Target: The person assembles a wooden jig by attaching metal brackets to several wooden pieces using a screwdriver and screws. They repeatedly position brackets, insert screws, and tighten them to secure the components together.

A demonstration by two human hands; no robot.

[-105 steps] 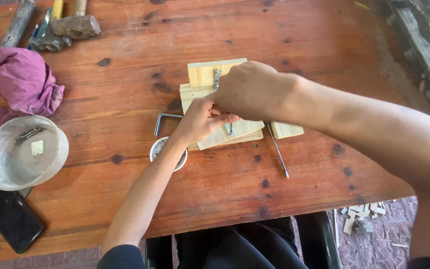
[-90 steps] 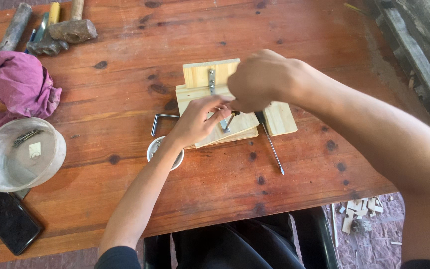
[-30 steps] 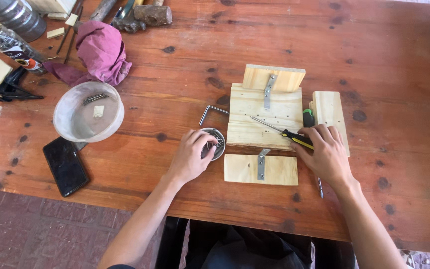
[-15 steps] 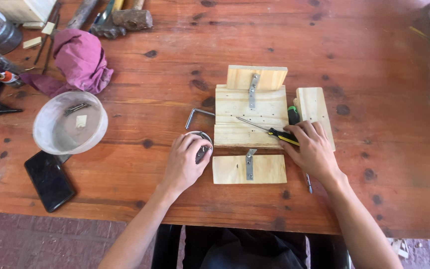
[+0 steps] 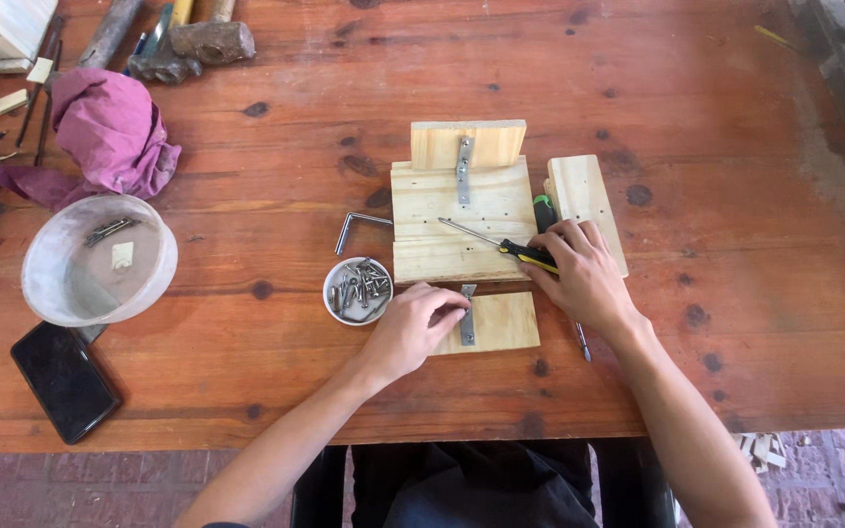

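A reddish wooden table (image 5: 696,88) fills the view. The left hand (image 5: 418,328) rests with curled fingers on the small wooden block (image 5: 501,323), at its metal bracket (image 5: 467,315), just beside a round dish of screws (image 5: 358,290). The right hand (image 5: 579,274) grips a yellow-and-black screwdriver (image 5: 501,244) lying across the larger wooden board (image 5: 447,220). Farther left sit a pale bowl (image 5: 100,259), a dark phone (image 5: 66,381), a purple cloth (image 5: 110,132) and a hammer (image 5: 202,39).

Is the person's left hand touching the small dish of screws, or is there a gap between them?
Apart. The head view shows the left hand resting on the small wooden block, with a strip of bare table between its knuckles and the dish of screws.
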